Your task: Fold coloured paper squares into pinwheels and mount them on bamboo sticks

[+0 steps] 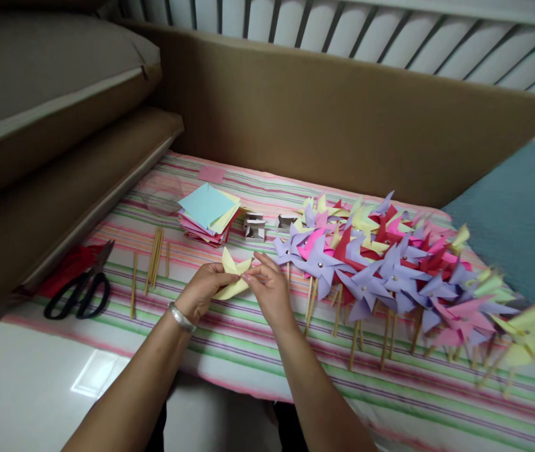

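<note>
Both hands pinch a pale yellow paper pinwheel (232, 290) above the striped cloth, its tips folded in toward the centre. My left hand (204, 285), with a silver bracelet on the wrist, grips it from the left, thumb near the middle. From the right, my right hand (270, 285) presses its fingertips at the same centre. Whether a pin sits between the fingers is hidden. Just beyond lies a stack of coloured paper squares (207, 206), light blue on top. Two small open boxes (254, 227) stand to the right of the stack.
Finished pinwheels on sticks (365, 276) cover the right side of the striped cloth (248, 342). At left lie several wooden sticks (155, 257), black-handled scissors (81, 289) and something red (67, 270). A brown board (295, 119) rises behind, with stacked cushions (60, 75) on the left.
</note>
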A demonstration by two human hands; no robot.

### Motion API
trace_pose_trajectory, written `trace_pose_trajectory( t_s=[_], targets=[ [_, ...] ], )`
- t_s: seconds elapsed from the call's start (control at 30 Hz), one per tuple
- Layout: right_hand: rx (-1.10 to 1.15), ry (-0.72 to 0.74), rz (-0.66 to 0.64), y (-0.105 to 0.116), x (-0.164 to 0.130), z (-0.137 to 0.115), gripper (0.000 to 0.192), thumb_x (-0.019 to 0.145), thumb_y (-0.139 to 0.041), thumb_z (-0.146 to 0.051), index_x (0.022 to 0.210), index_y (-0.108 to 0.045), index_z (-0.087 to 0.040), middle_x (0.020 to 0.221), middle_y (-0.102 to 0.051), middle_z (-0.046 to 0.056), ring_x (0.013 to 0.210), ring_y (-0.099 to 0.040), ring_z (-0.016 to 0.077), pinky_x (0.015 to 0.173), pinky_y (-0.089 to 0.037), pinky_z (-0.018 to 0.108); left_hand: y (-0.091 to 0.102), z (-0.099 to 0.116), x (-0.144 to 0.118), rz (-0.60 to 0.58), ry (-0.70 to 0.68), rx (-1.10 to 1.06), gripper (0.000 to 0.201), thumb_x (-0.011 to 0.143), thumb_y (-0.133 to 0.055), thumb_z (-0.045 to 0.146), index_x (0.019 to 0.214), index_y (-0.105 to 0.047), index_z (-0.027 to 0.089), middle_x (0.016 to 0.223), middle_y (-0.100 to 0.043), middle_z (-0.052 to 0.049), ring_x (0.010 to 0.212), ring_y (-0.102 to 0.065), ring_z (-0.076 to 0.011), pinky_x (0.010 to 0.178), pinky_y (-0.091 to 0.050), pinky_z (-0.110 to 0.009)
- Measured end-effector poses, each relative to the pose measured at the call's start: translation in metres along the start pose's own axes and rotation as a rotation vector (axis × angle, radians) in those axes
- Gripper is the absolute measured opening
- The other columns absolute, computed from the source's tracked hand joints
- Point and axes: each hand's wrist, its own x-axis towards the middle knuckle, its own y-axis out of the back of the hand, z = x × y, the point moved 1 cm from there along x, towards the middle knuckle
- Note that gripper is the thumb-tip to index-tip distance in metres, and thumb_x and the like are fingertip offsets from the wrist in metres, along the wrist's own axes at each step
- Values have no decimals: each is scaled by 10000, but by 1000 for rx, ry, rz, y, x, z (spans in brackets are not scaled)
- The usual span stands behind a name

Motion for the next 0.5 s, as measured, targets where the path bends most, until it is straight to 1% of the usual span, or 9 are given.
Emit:
trace_pose_trajectory(
  t_s=[0.1, 0.17, 0.2, 0.27, 0.37, 0.43, 0.5],
  targets=[
    [34, -28, 24, 7, 1, -8, 116, 754, -617, -304, 802, -661, -208, 1261, -549, 104, 1215, -456, 251, 982, -375, 434, 2, -1, 2, 65, -25, 76, 141, 512, -704, 182, 630, -684, 105, 543, -645, -17, 469, -527, -101, 475, -328, -205],
    [50, -55, 52, 14, 3, -13, 217, 759, -607, -338, 927, -646, -207, 1241, -560, 107, 1191, -478, 249, 953, -403, 417, 3, -1, 2, 61, -20, 124, 154, 513, -683, 186, 644, -686, 104, 550, -646, -19, 469, -526, -106, 476, -329, -211],
    [55, -76, 46, 17, 4, -15, 264, 752, -612, -343, 977, -633, -207, 1212, -578, 105, 1171, -495, 249, 936, -416, 409, 3, -1, 2, 45, -9, 150, 162, 516, -675, 192, 650, -688, 102, 553, -645, -21, 469, -525, -107, 479, -330, -215],
    [76, -139, -41, 22, 5, -15, 342, 726, -634, -321, 1048, -609, -208, 1128, -618, 94, 1091, -550, 241, 873, -456, 381, 3, -1, 1, -8, 15, 207, 166, 525, -661, 197, 655, -687, 98, 554, -638, -21, 471, -520, -109, 487, -334, -221],
    [96, -212, -272, 25, 5, -11, 444, 673, -654, -217, 1112, -584, -216, 946, -649, 49, 899, -616, 197, 753, -490, 317, 0, -3, 0, -142, 24, 292, 148, 543, -641, 184, 660, -682, 103, 558, -617, -2, 479, -495, -97, 493, -319, -218],
    [73, -214, -387, 26, 4, -7, 513, 655, -641, -157, 1157, -559, -225, 832, -629, 7, 782, -613, 162, 690, -482, 280, -2, -5, 0, -217, 22, 339, 128, 557, -633, 179, 655, -674, 109, 545, -588, 21, 466, -451, -77, 481, -287, -209],
    [58, -214, -459, 27, 2, -3, 564, 655, -620, -129, 1201, -526, -232, 771, -602, -19, 695, -588, 137, 609, -457, 244, -4, -7, 0, -259, 23, 367, 107, 569, -626, 181, 643, -661, 113, 532, -559, 38, 455, -413, -63, 469, -260, -203]
  ],
)
